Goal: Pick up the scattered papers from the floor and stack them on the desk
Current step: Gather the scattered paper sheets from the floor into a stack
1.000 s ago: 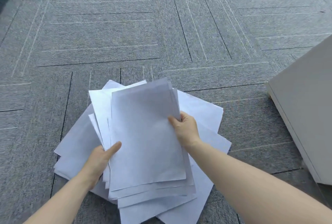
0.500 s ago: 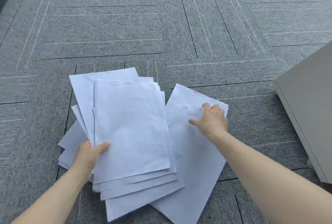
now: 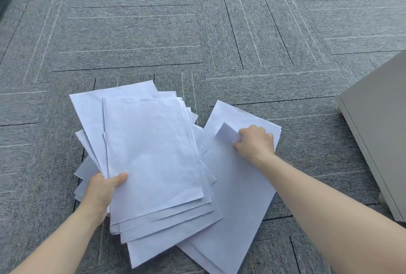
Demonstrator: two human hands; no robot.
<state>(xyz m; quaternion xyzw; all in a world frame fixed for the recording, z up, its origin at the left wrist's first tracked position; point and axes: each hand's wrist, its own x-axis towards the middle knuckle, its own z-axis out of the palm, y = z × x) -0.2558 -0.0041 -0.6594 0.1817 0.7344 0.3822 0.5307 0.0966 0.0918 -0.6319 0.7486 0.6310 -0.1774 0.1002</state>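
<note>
No bins or trays in view; only holder of sorts is the left hand [image 3: 100, 190], which grips a fanned sheaf of papers [image 3: 153, 159] at its lower-left edge, thumb on top of the front sheet, fingers hidden under. Sheaf is several white blank sheets, edges not squared, each offset from the next so corners stick out top-left and bottom; front sheet lightly crinkled, roughly upright in frame. Under/behind it, at left, a few more white sheets [image 3: 84, 170] peek out, low to the grey carpet floor [image 3: 136, 32]; can't tell if they're held or lying on it. To the right, a large white sheet [image 3: 237, 218] lies flat on the carpet, angled, its left edge tucked under the sheaf. Right hand [image 3: 256, 144] sits near that sheet's upper-right corner, fingers curled shut, pinching a lifted corner flap [image 3: 226, 134] w/ thumb and forefinger; flap bent up and over towards the left, rest of sheet flat. Looks like a second sheet edge shows beneath it at the bottom. Far right, a pale grey cabinet [image 3: 382, 133] on small feet, apart from the papers. No desk top visible.
</note>
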